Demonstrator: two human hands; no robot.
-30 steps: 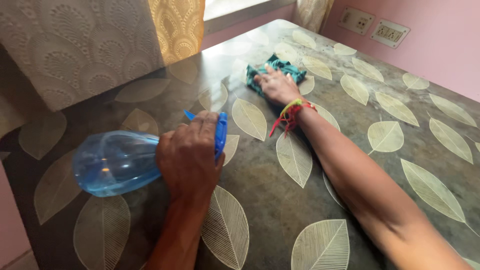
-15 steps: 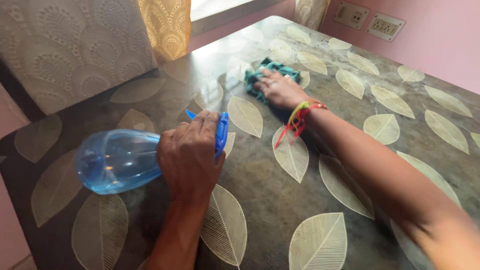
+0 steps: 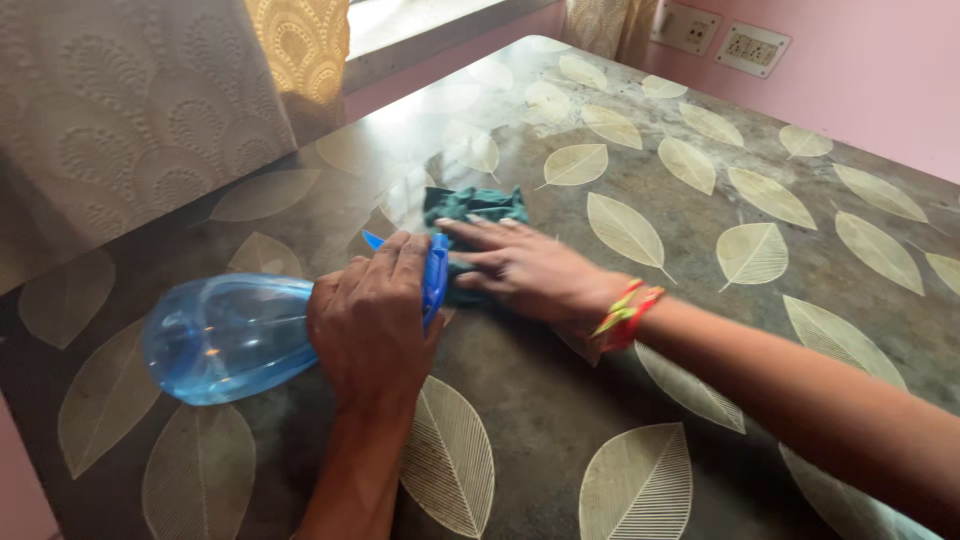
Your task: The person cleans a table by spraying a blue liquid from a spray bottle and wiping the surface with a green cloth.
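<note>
Head view: left hand (image 3: pixel 372 320) fingers (image 3: pixel 400 262) clamp around the blue spray bottle (image 3: pixel 225 338), apparently empty, lying sideways; right hand (image 3: pixel 530 270) fingers (image 3: pixel 480 235), spread flat, press the green cloth (image 3: pixel 470 205) onto the surface (image 3: pixel 560 400) just beside.

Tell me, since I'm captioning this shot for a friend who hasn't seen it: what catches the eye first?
The clear blue spray bottle lying sideways at the left, gripped at its neck by the left hand. Just right of it, the right hand presses flat on a green cloth. Both are on a dark table patterned with big pale leaves.
</note>
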